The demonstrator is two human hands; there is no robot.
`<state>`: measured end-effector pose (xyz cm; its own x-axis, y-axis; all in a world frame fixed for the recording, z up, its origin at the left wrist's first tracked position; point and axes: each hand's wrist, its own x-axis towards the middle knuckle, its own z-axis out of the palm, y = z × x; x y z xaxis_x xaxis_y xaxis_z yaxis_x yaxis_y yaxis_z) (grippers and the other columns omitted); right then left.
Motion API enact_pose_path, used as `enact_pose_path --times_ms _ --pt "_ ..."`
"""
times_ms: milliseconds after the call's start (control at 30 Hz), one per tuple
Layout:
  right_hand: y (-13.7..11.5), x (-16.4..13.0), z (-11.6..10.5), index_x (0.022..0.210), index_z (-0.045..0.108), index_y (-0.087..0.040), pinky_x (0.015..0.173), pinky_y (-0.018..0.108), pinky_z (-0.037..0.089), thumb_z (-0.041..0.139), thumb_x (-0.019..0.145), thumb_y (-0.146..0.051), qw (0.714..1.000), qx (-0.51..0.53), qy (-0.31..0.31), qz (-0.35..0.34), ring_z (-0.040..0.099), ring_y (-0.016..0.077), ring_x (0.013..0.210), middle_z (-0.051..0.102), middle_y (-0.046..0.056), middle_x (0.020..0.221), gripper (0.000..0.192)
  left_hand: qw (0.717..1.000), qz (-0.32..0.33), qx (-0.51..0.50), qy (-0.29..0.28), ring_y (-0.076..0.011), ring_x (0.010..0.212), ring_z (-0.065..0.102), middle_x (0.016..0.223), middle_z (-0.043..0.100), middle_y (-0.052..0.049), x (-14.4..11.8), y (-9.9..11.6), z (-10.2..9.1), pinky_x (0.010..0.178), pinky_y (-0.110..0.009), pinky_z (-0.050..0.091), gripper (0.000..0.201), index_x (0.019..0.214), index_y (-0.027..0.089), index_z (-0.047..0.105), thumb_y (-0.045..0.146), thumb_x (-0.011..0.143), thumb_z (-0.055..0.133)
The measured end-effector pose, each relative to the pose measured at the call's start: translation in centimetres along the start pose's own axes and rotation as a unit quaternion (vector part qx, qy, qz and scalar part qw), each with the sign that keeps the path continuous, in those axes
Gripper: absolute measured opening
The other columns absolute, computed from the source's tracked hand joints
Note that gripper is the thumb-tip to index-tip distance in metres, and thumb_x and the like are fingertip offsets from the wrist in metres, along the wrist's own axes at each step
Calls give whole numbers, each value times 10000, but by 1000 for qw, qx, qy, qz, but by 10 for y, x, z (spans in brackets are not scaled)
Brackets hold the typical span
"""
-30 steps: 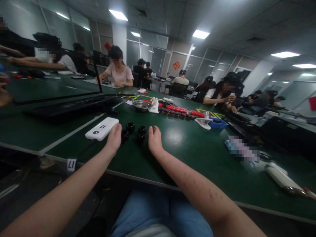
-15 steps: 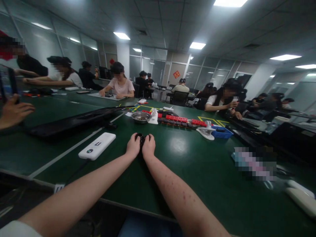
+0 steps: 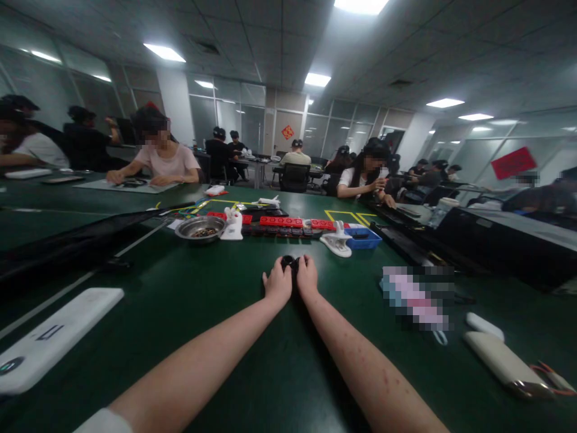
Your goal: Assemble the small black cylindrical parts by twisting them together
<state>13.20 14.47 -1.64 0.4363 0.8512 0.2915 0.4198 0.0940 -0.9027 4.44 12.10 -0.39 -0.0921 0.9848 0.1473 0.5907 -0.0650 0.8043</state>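
Hands pushed forward (black caps [image 3: 289, 263] cupped)

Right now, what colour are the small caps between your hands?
Black caps, seen in the head view between the left hand and right hand.

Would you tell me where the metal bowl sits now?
The metal bowl sits on the green table, left of centre, beside a white holder.

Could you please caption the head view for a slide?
Both hands, left and right, cupped around small black caps on a green table.
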Motion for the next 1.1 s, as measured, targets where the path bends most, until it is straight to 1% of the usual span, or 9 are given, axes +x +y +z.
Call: enact_pose_path --times_ms 200,300,400,467,567,633,733,933,1100 --pt "14 6 -17 1117 501 -163 828 433 450 497 873 -293 999 -24 -20 -6 543 219 988 528 74 1144 276 1000 3 0 -26 -253 1216 371 1303 444 -91 -3 0 16 1022 -548 90 367 1267 233 331 272 902 338" --pt "17 6 -19 1150 478 -167 855 453 429 481 880 -313 1000 -19 -22 -1 523 232 1028 509 81 1178 307 1000 6 1 -18 -246 1254 310 1347 383 -91 3 -7 10 1032 -528 96 383 1301 220 286 295 926 257" --pt "19 5 -28 1171 463 -171 880 464 408 457 891 -322 1000 -5 -18 -3 507 237 1057 496 85 1201 318 999 40 7 -21 -191 1286 247 1398 293 -72 21 -16 -8 1051 -405 186 417 1338 197 239 240 924 219" --pt "20 5 -35 1160 472 -170 887 462 402 446 896 -320 1000 4 -13 -9 505 234 1059 504 83 1193 305 995 87 17 -53 -160 1264 291 1371 345 -56 37 -23 -22 1036 -305 247 443 1313 178 318 182 870 329" --pt "24 6 -41 1116 503 -168 879 450 409 440 898 -321 1000 14 -4 -13 514 225 1041 528 76 1154 273 978 154 47 -134 -190 1180 413 1237 509 -20 61 -33 -36 1006 -285 300 436 1155 212 535 141 724 528" --pt "28 7 -42 1097 513 -165 860 439 423 445 896 -324 1000 18 -1 -9 530 217 1011 542 73 1126 265 964 186 71 -174 -222 1155 431 1199 540 -8 72 -37 -37 1003 -305 297 419 1055 235 609 175 641 631" --pt "35 10 -39 1096 510 -158 821 421 450 457 891 -325 1000 21 1 -2 556 206 957 553 70 1099 270 950 213 106 -201 -259 1156 411 1201 534 -2 80 -40 -29 1002 -348 278 435 1002 262 635 247 572 701" --pt "41 11 -38 1081 520 -159 794 399 468 449 895 -328 1000 16 0 -14 578 190 910 575 64 1061 262 940 233 163 -191 -285 1132 412 1168 547 -6 82 -38 -9 986 -393 247 403 993 274 638 313 596 696" --pt "41 14 -40 1067 527 -156 779 390 476 456 893 -321 999 -9 0 -41 581 186 896 578 61 1047 251 945 206 209 -142 -302 1061 448 1096 555 -55 82 -43 -19 950 -430 266 430 975 247 643 504 630 652"
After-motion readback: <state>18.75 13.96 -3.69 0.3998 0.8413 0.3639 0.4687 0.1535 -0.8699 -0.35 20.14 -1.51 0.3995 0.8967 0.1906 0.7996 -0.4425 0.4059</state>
